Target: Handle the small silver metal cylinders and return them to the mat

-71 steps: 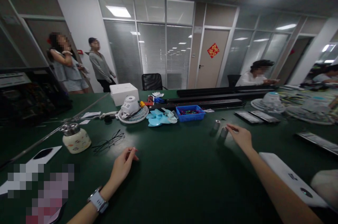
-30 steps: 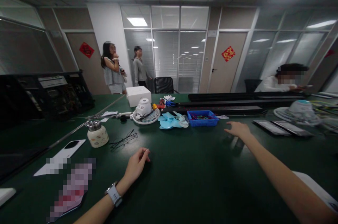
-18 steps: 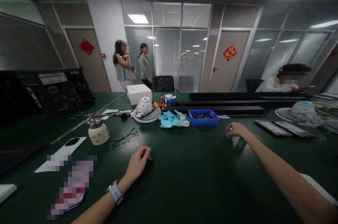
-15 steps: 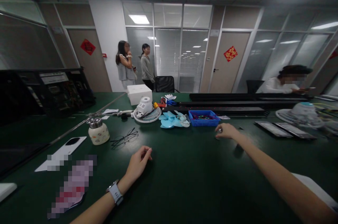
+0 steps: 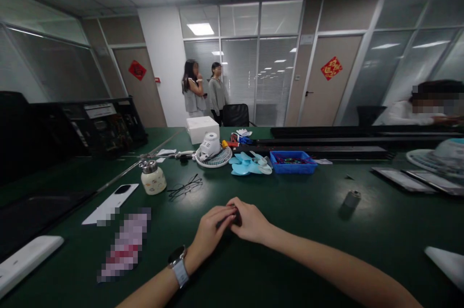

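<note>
My two hands meet over the green table point(image 5: 290, 230) in front of me. My right hand point(image 5: 253, 223) is closed around a small dark cylinder point(image 5: 236, 216), mostly hidden by the fingers. My left hand point(image 5: 211, 230), with a watch on the wrist, pinches the same piece from the left. A second small grey metal cylinder point(image 5: 352, 198) lies alone on the table to the right, well apart from both hands.
Glasses point(image 5: 185, 187), a small lidded jar point(image 5: 153, 179) and a white phone point(image 5: 110, 203) lie to the left. Farther back are a white fan base point(image 5: 213, 151), blue fan blades point(image 5: 250, 163), a blue tray point(image 5: 293, 162) and black rails point(image 5: 326, 142). Two people stand by the far wall; a person sits at right.
My right hand closed on one of the two small cylinders and drew it back to the middle. My left hand moved in to meet it. The view turned left.
</note>
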Demonstrator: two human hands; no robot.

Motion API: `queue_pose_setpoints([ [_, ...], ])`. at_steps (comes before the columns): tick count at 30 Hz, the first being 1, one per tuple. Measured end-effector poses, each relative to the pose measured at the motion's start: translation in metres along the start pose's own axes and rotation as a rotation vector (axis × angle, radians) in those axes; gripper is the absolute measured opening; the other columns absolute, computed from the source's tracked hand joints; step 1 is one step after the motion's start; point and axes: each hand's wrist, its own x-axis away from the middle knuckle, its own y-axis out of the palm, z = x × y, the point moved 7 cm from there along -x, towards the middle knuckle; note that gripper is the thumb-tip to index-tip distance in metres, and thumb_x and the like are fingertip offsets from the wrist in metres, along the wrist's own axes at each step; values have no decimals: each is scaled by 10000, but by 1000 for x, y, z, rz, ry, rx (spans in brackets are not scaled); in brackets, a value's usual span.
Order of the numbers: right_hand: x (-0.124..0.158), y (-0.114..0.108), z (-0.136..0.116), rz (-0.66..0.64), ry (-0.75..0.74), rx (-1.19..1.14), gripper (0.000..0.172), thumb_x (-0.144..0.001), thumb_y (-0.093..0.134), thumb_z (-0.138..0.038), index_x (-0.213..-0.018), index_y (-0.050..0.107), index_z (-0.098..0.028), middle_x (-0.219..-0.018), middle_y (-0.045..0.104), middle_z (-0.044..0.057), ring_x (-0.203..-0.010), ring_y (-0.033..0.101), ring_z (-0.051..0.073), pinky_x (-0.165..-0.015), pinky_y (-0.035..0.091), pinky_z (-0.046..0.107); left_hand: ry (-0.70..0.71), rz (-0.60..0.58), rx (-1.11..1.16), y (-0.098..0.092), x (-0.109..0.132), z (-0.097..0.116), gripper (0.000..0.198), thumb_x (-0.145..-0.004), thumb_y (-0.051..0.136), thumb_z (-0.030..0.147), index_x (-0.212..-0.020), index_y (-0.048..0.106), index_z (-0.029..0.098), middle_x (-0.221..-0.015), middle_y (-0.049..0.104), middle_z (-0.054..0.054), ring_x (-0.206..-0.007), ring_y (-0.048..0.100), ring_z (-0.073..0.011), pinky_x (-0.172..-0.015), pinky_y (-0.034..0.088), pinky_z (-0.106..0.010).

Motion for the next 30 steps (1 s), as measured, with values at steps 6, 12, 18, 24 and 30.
queue_pose_setpoints([
  [6, 10, 6, 12, 137, -40, -50, 453, -747, 604, -217, -1175, 458, -217, -1057, 610, 46, -866, 596, 180, -773, 458, 311, -58, 51, 33, -1, -11, 0, 187, -872, 585, 249, -1005, 715, 268, -954, 720, -31, -906, 646, -174, -819, 532, -323],
  [12, 9, 14, 15, 161, -10, 10, 354, -762, 614, -278, -1091, 503, -206, -1049, 619, 54, -865, 584, 209, -770, 446, 346, -201, 184, 39, -9, -12, -5, 78, -823, 618, 264, -819, 652, 195, -837, 684, -35, -795, 663, -169, -734, 544, -298],
  [18, 10, 11, 16, 170, -13, 18, 372, -776, 623, -339, -1108, 506, -219, -1075, 619, 50, -881, 583, 216, -776, 436, 345, -301, 279, 171, -18, -15, -12, 158, -804, 614, 331, -821, 507, 215, -805, 683, -20, -834, 692, -198, -757, 552, -331],
  [24, 11, 10, 12, 178, -22, 54, 368, -779, 632, -369, -1101, 522, -227, -1059, 631, 31, -877, 580, 196, -780, 406, 323, -386, 152, 55, -28, -10, -51, 224, -768, 622, 394, -751, 477, 224, -757, 708, -11, -794, 699, -216, -724, 520, -332],
  [30, 8, -17, 22, 135, 36, 275, 343, -758, 642, -391, -1040, 539, -225, -971, 641, 35, -912, 572, 203, -826, 355, 330, -495, -41, 13, -18, -2, -80, 294, -742, 627, 495, -797, 561, 214, -776, 738, -21, -763, 697, -225, -637, 466, -298],
])
